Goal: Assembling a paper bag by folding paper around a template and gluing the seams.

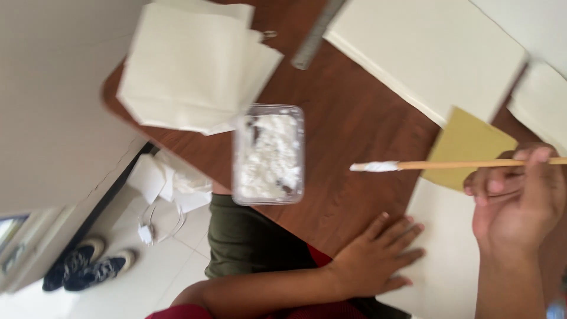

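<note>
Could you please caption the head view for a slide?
Right hand holds a paste-tipped stick near a tub; left hand flat on paper.

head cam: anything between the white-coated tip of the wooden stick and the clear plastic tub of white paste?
Nothing: between the stick's white-coated tip and the clear plastic tub of white paste, the head view shows only bare dark brown wooden table.

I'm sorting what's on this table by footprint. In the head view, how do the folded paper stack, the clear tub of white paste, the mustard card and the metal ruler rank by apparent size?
1. folded paper stack
2. clear tub of white paste
3. mustard card, partly hidden by the right hand, so unsure against the tub
4. metal ruler, cut off by the frame's edge
</note>
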